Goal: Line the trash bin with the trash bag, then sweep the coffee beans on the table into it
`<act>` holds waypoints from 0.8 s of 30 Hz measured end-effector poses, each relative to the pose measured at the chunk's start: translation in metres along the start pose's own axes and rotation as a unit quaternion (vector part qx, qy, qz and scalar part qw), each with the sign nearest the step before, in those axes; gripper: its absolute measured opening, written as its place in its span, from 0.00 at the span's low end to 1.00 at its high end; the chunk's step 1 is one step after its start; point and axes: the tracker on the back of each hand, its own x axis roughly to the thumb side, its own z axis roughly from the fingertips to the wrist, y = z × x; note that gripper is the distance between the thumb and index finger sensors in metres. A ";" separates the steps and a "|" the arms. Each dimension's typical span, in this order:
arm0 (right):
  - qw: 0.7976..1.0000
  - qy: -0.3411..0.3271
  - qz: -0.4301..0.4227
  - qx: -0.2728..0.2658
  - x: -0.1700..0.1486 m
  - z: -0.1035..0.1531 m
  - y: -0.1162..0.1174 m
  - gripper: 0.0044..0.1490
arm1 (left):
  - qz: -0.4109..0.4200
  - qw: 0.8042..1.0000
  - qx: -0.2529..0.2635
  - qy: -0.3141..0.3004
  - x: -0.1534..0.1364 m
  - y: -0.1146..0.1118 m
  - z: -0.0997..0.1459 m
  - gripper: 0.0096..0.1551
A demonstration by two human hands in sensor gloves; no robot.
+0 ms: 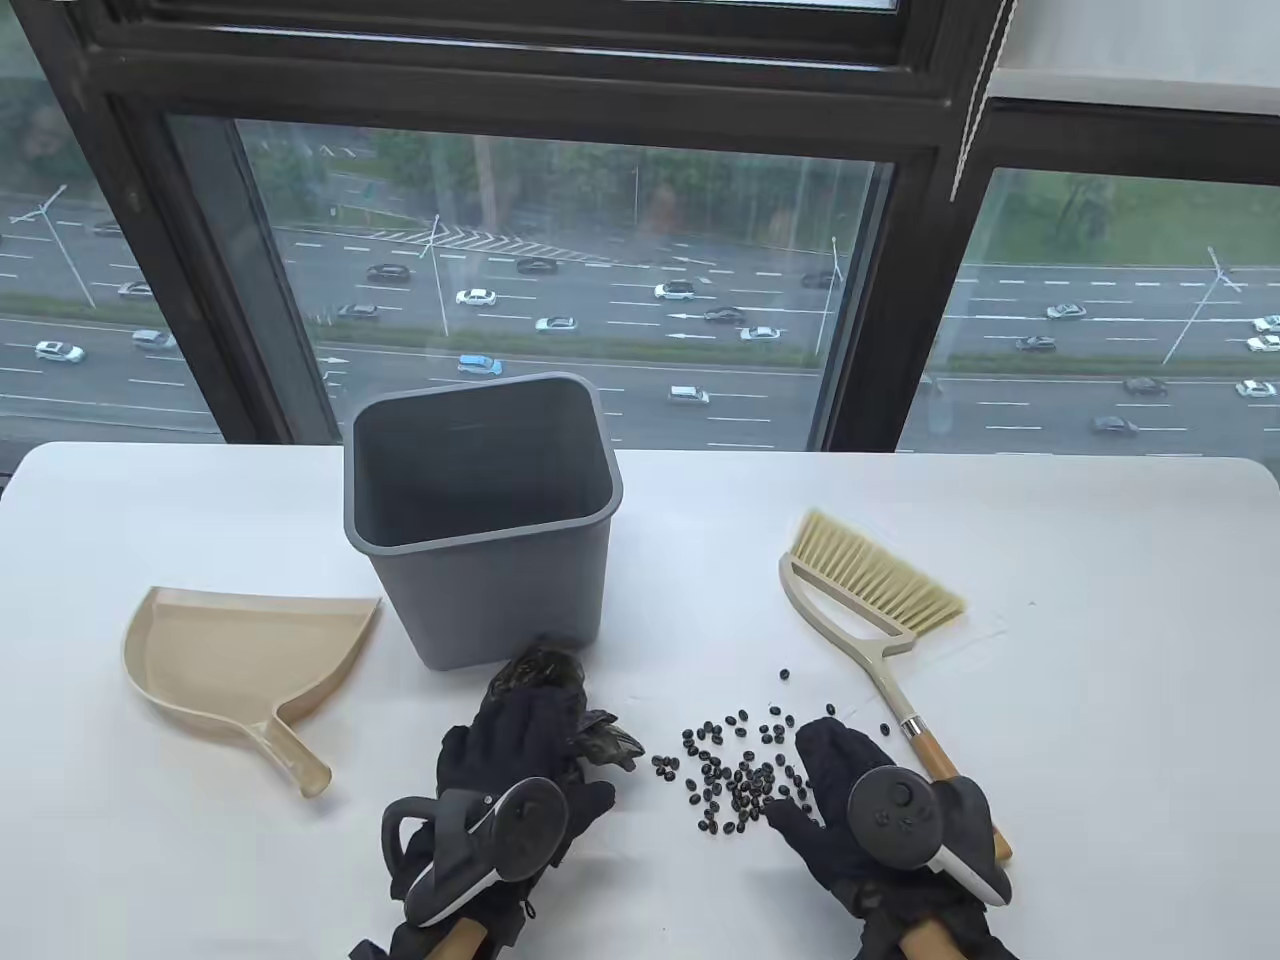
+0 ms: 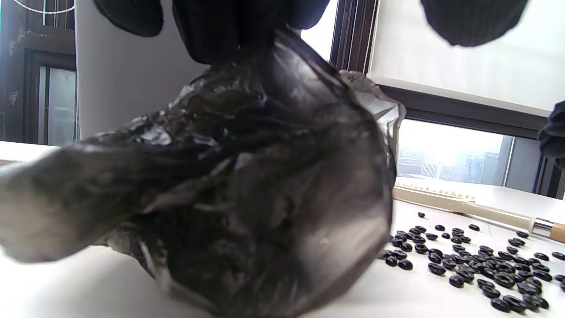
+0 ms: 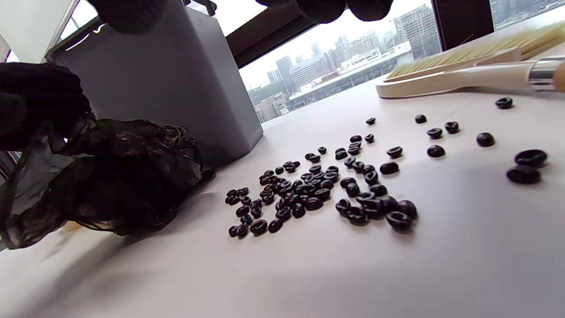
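Note:
A crumpled black trash bag (image 1: 550, 690) lies in front of the grey trash bin (image 1: 480, 520), and my left hand (image 1: 525, 745) grips it from above. Seen from the left wrist, the bag (image 2: 247, 190) fills most of the frame under my gloved fingers (image 2: 220, 31). Coffee beans (image 1: 735, 775) lie scattered on the white table between my hands. My right hand (image 1: 840, 790) hovers over the beans' right side, fingers relaxed and holding nothing. The right wrist view has the beans (image 3: 318, 190), the bag (image 3: 114, 185) and the bin (image 3: 167, 84). The bin is unlined.
A beige dustpan (image 1: 240, 665) lies left of the bin. A beige hand brush (image 1: 880, 610) with a wooden handle end lies right of the beans, its handle running under my right hand. Behind the table (image 1: 1100, 650) is a large window.

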 end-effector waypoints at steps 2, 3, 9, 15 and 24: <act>1.000 0.003 0.009 0.003 -0.001 -0.001 0.001 0.51 | 0.000 1.000 0.000 -0.001 0.001 0.000 0.000 0.57; 1.000 0.005 0.012 0.003 -0.002 -0.001 0.001 0.51 | 0.000 1.000 0.000 -0.002 0.001 0.000 0.000 0.57; 1.000 0.006 0.009 -0.001 -0.002 -0.002 0.001 0.51 | 0.007 1.000 -0.001 0.004 -0.003 -0.001 -0.001 0.57; 1.000 0.007 0.009 -0.009 -0.002 -0.002 0.001 0.51 | 0.021 1.000 0.010 0.019 -0.010 0.004 -0.001 0.57; 1.000 -0.006 0.005 -0.025 0.002 0.000 -0.006 0.51 | 0.098 0.993 -0.003 0.070 -0.037 0.007 -0.004 0.60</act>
